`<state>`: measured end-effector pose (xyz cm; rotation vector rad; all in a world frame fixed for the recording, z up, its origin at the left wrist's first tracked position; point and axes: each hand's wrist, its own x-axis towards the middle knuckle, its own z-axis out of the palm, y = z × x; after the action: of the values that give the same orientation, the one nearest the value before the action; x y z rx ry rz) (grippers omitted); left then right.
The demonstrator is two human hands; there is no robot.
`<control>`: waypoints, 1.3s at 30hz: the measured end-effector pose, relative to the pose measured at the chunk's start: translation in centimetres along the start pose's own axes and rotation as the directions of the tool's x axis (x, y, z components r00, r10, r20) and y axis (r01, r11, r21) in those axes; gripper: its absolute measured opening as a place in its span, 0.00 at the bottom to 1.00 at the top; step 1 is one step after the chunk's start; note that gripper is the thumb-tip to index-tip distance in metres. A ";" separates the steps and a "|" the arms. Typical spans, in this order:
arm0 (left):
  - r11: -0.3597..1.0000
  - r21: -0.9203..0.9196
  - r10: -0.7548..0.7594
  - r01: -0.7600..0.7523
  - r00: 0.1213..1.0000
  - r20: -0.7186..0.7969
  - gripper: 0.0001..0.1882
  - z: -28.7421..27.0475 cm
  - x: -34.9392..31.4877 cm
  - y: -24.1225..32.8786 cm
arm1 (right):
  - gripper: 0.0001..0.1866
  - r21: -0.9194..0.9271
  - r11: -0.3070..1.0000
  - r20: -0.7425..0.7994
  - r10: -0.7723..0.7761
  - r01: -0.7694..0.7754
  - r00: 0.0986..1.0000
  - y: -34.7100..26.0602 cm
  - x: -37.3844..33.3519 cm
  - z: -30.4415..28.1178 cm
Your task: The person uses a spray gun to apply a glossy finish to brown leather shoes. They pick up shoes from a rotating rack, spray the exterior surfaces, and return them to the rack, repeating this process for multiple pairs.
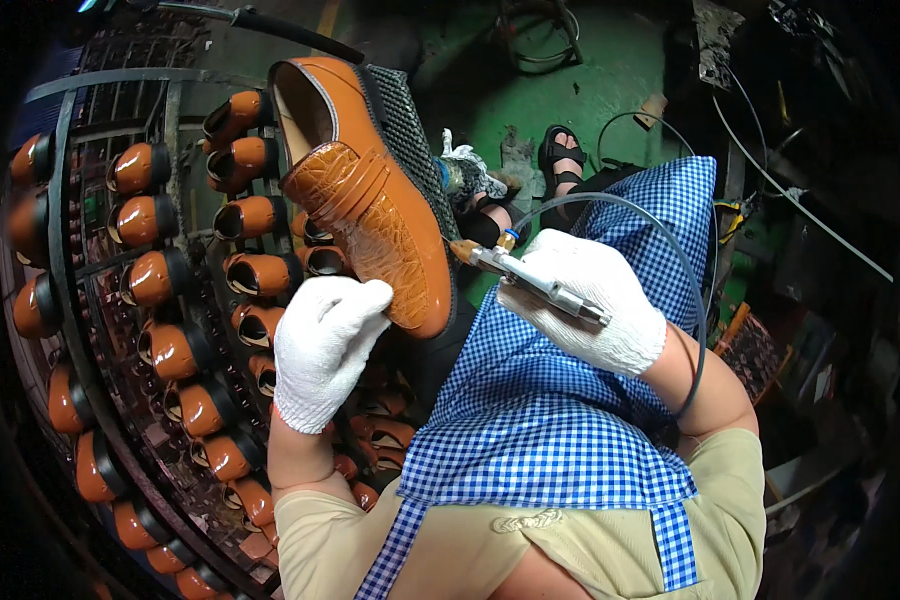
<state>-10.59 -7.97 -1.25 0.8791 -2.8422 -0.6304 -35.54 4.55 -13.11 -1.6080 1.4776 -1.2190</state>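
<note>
A glossy orange-brown leather shoe with a dark sole rests toe toward me against a black mesh-textured support. Its upper has a crackled pattern, and a whitish, film-like sheen lies over part of it. My left hand, in a white knit glove, is beside the toe with thumb and forefinger pressed together; whatever they pinch is too small to make out. My right hand, gloved the same way, grips a metal air gun. The gun's amber tip points at the shoe's side, close to the sole edge.
At left stands a metal rack holding several rows of similar shoes. A clear hose loops from the air gun past my right forearm. My checked apron covers my lap. Beyond it are a sandalled foot and green floor.
</note>
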 end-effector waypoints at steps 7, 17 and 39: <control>0.846 0.374 0.288 -0.380 0.916 0.279 0.27 -0.8 4.8 2.0 | 0.09 0.008 1.000 0.071 -0.001 0.001 0.997 -0.8 -1.7 -2.8; 0.884 0.345 0.195 -0.315 0.920 0.341 0.36 -0.5 9.2 4.0 | 0.08 -0.067 0.997 -0.029 0.045 -0.047 0.999 -1.3 -3.4 -5.0; 0.815 0.559 -0.245 0.151 0.965 0.096 0.32 -1.1 21.2 -1.4 | 0.09 0.068 0.996 -0.475 0.088 -0.063 0.876 3.7 8.1 1.2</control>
<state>-27.21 -21.26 -1.32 1.2679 -3.1602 0.1404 -36.30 -4.15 -15.15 -1.2491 1.7678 -1.6769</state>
